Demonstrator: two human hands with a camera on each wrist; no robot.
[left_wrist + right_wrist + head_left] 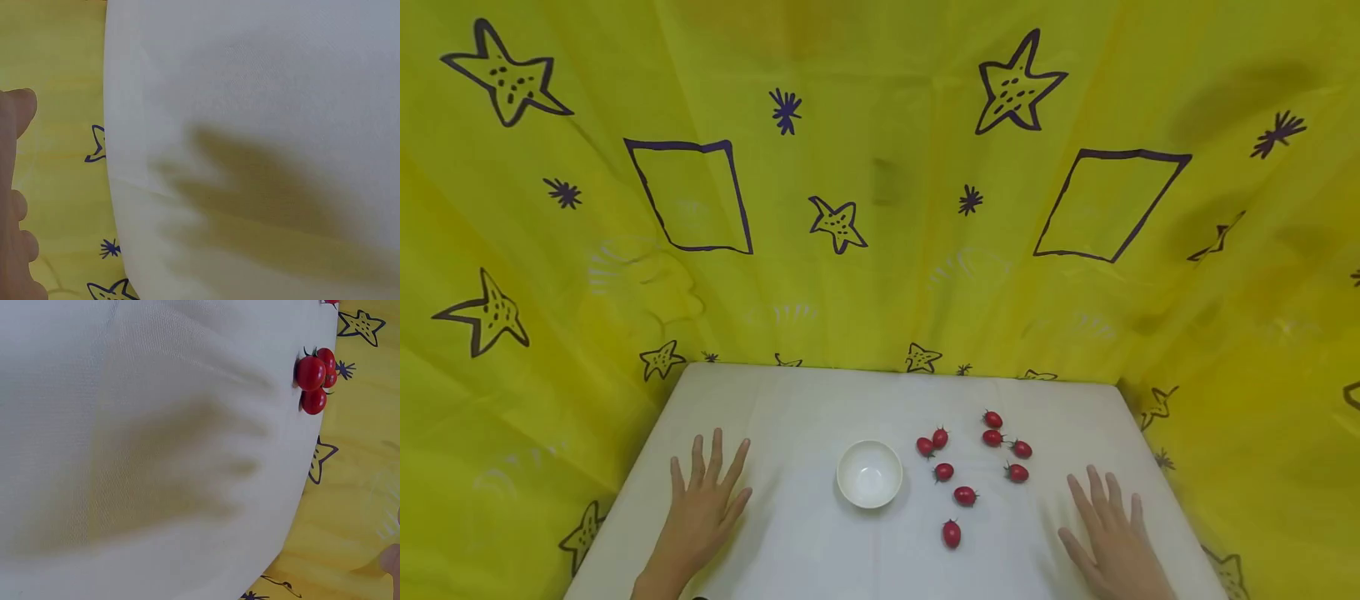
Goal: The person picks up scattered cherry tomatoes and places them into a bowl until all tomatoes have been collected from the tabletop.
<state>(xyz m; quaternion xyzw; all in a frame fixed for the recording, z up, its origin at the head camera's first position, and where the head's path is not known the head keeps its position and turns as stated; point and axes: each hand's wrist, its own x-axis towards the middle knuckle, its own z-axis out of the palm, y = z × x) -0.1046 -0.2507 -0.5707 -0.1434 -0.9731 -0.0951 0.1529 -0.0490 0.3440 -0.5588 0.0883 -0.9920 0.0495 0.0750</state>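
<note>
My left hand (pixel 702 508) is held over the left side of the white table, fingers straight and spread, holding nothing. On the right side, my right hand (pixel 1108 529) has its fingers extended too and nothing in it. Between them sits a small white bowl (pixel 869 475), its inside bare. To the bowl's right lie several red cherry tomatoes (pixel 965 497) with green stems, scattered in loose groups. In the right wrist view a cluster of tomatoes (pixel 310 374) shows near the table's edge. Fingertips of the left hand (pixel 22 206) edge into the left wrist view, above a shadow on the cloth.
A white cloth covers the table (pixel 805 408). Yellow curtains (pixel 880 283) with dark starfish and square outlines hang behind the table and along both sides. Each hand casts a soft shadow on the cloth.
</note>
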